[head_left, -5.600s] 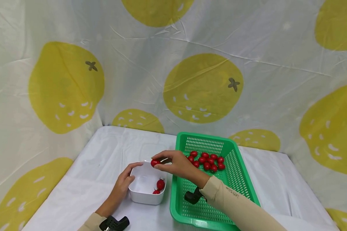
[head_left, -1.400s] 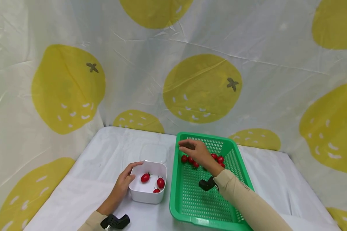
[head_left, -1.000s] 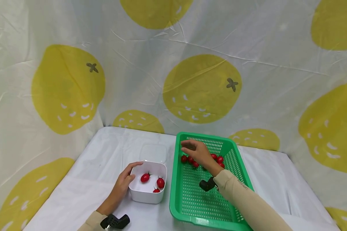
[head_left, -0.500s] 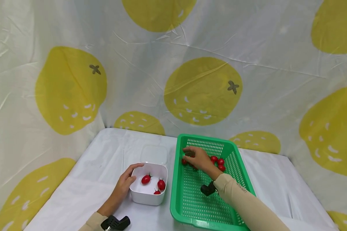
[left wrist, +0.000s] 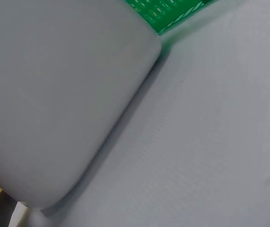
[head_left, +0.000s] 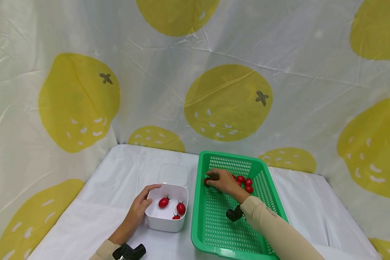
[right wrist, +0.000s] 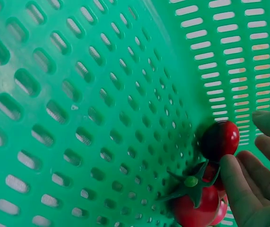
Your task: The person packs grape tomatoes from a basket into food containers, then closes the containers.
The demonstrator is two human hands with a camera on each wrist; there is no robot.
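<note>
So, near side first: the white box (head_left: 164, 224) is gripped at its left corner by the left hand (head_left: 140, 206), fingers over the rim. A narrow strip of white cloth (head_left: 173, 249) is left between box and green basket (head_left: 195, 206). Open room is given by the basket's near half, where mesh floor is exposed. Farther in, the right hand (head_left: 225, 182) is bounded by the left wall; its fingers are parted, thumb tip set against one tomato (right wrist: 221, 140).

The table is covered by that cloth, lightly creased. A clear lid (head_left: 173, 174) is laid flat beyond the box. Everything is backed by a pale curtain (head_left: 156, 79) printed with lemons (head_left: 227, 103).

Tomatoes: red, glossy, green-stemmed. Three (head_left: 164, 202) are held in the box; the rest (head_left: 241, 178) are clustered in the basket's far half, partly hidden.
</note>
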